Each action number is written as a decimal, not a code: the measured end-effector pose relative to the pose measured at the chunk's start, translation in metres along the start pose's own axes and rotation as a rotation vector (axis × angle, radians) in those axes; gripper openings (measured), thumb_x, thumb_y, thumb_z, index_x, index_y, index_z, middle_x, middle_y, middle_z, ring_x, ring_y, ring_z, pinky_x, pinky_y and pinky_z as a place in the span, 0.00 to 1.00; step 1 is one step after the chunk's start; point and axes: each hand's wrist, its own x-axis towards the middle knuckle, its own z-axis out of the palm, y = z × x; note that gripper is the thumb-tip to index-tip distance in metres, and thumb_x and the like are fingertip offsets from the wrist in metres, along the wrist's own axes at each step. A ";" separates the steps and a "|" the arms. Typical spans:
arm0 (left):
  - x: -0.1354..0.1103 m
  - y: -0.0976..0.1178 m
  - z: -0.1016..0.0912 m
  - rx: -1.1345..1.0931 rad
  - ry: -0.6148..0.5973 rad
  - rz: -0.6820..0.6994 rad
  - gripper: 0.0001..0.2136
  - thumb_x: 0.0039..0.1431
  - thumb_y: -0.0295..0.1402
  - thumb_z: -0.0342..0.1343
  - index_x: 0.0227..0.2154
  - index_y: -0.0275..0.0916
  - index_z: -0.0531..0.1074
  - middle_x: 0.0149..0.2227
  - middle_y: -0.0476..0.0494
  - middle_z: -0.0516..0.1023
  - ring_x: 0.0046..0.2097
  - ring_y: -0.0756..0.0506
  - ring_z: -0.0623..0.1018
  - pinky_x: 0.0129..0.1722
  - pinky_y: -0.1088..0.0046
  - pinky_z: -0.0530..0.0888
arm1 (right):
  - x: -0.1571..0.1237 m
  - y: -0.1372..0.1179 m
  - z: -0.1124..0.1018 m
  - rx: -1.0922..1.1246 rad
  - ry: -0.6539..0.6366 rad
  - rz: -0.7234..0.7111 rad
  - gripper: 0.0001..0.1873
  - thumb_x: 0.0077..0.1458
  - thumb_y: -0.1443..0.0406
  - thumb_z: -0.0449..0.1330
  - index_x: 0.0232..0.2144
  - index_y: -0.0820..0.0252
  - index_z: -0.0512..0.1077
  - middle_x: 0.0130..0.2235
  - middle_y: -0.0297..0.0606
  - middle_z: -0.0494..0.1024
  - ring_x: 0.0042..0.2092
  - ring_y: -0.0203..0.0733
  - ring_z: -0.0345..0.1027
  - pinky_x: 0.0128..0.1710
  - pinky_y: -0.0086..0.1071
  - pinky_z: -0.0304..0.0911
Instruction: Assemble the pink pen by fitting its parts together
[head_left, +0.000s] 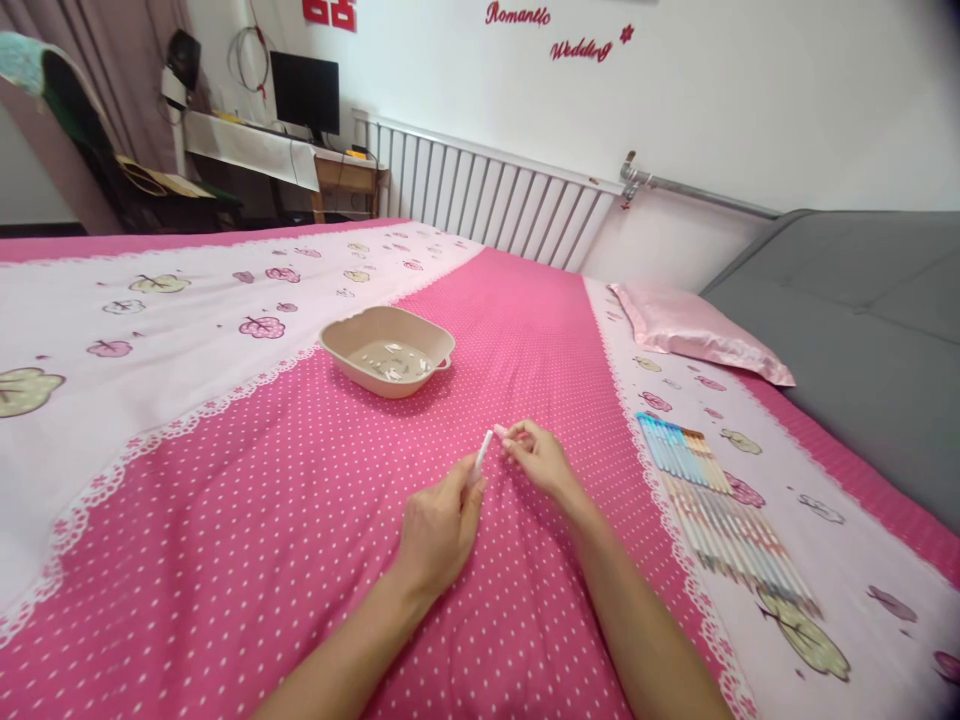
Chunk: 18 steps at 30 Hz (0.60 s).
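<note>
Hands meet above the pink bed [247, 520]: the left hand [439, 528] clamps a white pen [481, 462] and the right hand [541, 460] pinches its pinkish tip [501, 431]. The tip seems to be the part being worked, which calls for a steady, straight pull. Beige basin [339, 345] lies ahead.

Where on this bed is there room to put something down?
Bare dotted sheet lies between the beige basin and the left hand, and between the right hand and the row of pens. The right edge is crowded with pens, up to the pink pillow.
</note>
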 end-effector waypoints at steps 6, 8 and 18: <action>0.001 0.002 -0.001 -0.011 -0.007 -0.010 0.13 0.63 0.33 0.42 0.47 0.36 0.65 0.22 0.51 0.69 0.21 0.53 0.66 0.22 0.79 0.60 | -0.007 -0.016 -0.011 0.759 -0.065 0.111 0.16 0.51 0.53 0.58 0.33 0.60 0.68 0.32 0.37 0.77 0.30 0.34 0.70 0.32 0.28 0.64; 0.001 0.003 -0.001 -0.010 -0.009 -0.007 0.13 0.63 0.33 0.42 0.47 0.36 0.65 0.22 0.52 0.69 0.20 0.53 0.66 0.23 0.78 0.60 | -0.010 -0.020 -0.012 0.899 -0.101 0.128 0.16 0.53 0.53 0.56 0.35 0.60 0.69 0.34 0.40 0.78 0.33 0.35 0.71 0.33 0.29 0.65; 0.000 0.001 0.000 -0.015 0.004 0.018 0.12 0.62 0.33 0.43 0.45 0.35 0.66 0.22 0.52 0.69 0.20 0.53 0.66 0.22 0.79 0.61 | -0.018 -0.035 -0.016 1.071 -0.168 0.179 0.12 0.50 0.66 0.63 0.37 0.57 0.67 0.40 0.37 0.78 0.34 0.31 0.73 0.32 0.22 0.68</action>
